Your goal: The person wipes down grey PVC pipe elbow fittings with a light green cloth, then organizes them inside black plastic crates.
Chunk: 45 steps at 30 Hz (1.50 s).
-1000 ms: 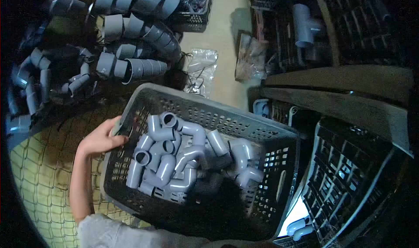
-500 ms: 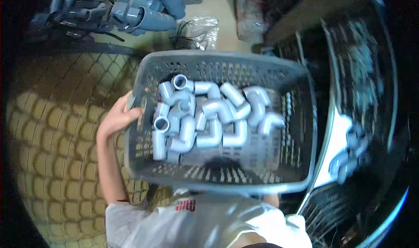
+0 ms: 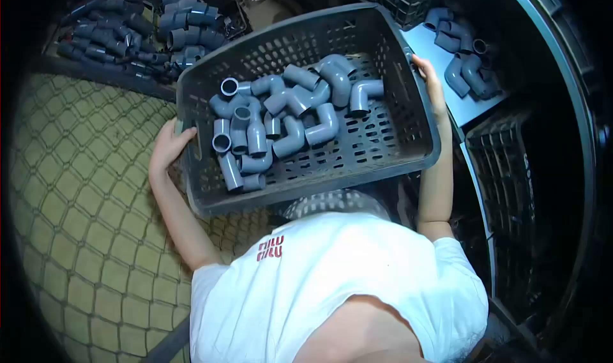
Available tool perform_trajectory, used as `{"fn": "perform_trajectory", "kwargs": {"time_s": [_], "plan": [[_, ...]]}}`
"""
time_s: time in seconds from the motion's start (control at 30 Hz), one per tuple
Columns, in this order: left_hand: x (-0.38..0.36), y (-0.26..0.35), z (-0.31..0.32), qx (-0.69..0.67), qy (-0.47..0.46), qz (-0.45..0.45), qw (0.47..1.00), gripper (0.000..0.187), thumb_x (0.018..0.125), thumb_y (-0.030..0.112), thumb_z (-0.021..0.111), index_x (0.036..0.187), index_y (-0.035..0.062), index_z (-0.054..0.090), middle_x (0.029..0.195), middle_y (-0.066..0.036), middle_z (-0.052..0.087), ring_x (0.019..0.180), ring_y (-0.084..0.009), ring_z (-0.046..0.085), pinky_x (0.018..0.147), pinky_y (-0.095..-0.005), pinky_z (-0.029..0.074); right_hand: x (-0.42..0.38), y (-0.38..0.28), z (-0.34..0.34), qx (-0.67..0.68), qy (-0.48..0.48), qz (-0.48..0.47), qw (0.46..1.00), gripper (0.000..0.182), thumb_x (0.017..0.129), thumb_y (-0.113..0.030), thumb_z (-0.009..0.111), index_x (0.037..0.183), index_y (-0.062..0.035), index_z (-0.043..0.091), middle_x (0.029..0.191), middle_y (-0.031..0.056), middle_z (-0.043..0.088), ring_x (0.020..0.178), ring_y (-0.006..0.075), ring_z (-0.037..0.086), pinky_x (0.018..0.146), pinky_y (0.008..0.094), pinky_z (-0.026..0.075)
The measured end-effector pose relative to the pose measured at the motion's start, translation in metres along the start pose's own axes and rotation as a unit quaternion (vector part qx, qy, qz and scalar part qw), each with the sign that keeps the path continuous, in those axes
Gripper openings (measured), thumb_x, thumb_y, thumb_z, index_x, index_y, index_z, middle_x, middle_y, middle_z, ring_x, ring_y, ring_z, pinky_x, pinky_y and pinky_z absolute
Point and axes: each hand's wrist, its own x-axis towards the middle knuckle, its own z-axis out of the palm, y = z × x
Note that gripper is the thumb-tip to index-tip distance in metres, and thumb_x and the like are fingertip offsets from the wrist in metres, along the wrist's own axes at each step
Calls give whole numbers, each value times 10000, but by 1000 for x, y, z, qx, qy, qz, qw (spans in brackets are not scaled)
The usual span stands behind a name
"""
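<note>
A black plastic basket (image 3: pixel 300 187) with slotted walls is held up in front of my body, its right end raised in the picture. Grey pipe elbows (image 3: pixel 290 136), several of them, lie loose inside, mostly toward the left and middle of its floor. My left hand (image 3: pixel 170 144) grips the basket's left end, with the thumb hooked over by the handle slot. At the opposite end my right hand (image 3: pixel 431 82) is closed on the rim near the other handle; part of its fingers is hidden behind the wall.
Piles of grey pipe fittings (image 3: pixel 191 28) lie at the back left. On the right, a white surface (image 3: pixel 456 104) carries more grey elbows (image 3: pixel 469 75). Another black crate (image 3: pixel 501 178) stands at the lower right, and wire mesh (image 3: pixel 96 216) covers the left side.
The basket has tilted, its right end now higher in the picture, and the view has swung round. My right hand has come into sight. The elbows stay in the basket.
</note>
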Motion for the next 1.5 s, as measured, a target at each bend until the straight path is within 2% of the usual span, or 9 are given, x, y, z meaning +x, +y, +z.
{"fn": "perform_trajectory", "kwargs": {"time_s": [0.13, 0.33, 0.5, 0.53, 0.67, 0.73, 0.9, 1.0, 1.5], "plan": [[2, -23, 8, -181, 35, 54, 981, 274, 831, 127, 644, 1044, -44, 641, 927, -59, 683, 849, -125, 606, 798, -276, 476, -39, -39, 41, 52, 62, 71, 994, 377, 1019, -338, 461, 1106, -24, 652, 916, 70, 710, 731, 93, 665, 646, 197, 522], [36, -19, 23, -175, 45, 95, 979, 245, 821, 115, 645, 1004, -48, 639, 857, -56, 681, 783, -115, 599, 748, -284, 479, -84, -49, 37, 67, 51, 97, 992, 441, 1007, -415, 443, 979, -47, 684, 802, 58, 696, 623, 99, 644, 579, 197, 516], [47, -7, 25, -277, -1, 80, 957, 194, 847, 97, 636, 985, -39, 645, 851, -46, 686, 742, -101, 605, 703, -276, 485, -103, -34, 22, -137, 100, -96, 981, 416, 1048, -309, 416, 1272, 20, 536, 925, 135, 716, 721, 141, 704, 652, 233, 579], [52, -6, 23, -256, 8, 87, 963, 177, 855, 91, 634, 973, -40, 645, 842, -40, 685, 724, -100, 609, 692, -272, 488, -103, -37, 15, -103, 109, -56, 987, 413, 1060, -265, 398, 1358, 19, 436, 942, 158, 710, 750, 154, 712, 689, 242, 592], [58, 4, 12, -193, -5, 88, 977, 172, 847, 90, 640, 961, -38, 647, 834, -33, 682, 734, -93, 605, 690, -272, 482, -95, -53, 31, 76, 166, 88, 979, 430, 1049, -321, 424, 1194, 45, 597, 919, 159, 719, 739, 162, 718, 708, 237, 598], [59, -10, 22, -218, -8, 94, 971, 174, 845, 96, 641, 953, -40, 647, 827, -33, 681, 731, -91, 601, 690, -273, 480, -91, -53, 30, 65, 76, 79, 992, 449, 1042, -348, 430, 1104, 37, 653, 899, 152, 723, 735, 158, 720, 700, 236, 599], [68, -30, 47, -240, 18, 80, 967, 208, 835, 133, 642, 936, -50, 647, 819, -42, 682, 726, -92, 592, 691, -273, 478, -97, -42, 56, -84, 169, -53, 981, 375, 1007, -321, 506, 1052, 5, 685, 856, 118, 730, 664, 141, 711, 614, 226, 588], [66, -32, 47, -251, 19, 60, 966, 215, 832, 138, 642, 941, -47, 653, 827, -46, 686, 736, -98, 600, 700, -271, 479, -96, -56, 86, 64, 186, 107, 975, 309, 997, -285, 528, 952, -43, 715, 787, 53, 720, 640, 103, 694, 557, 205, 561], [33, -5, 34, -271, 21, 20, 962, 203, 881, 102, 635, 1020, -46, 649, 858, -48, 690, 764, -93, 607, 721, -265, 487, -96, -53, 66, 29, 200, 159, 966, 374, 963, -357, 559, 975, -16, 712, 806, 75, 722, 645, 130, 683, 585, 221, 545]]}}
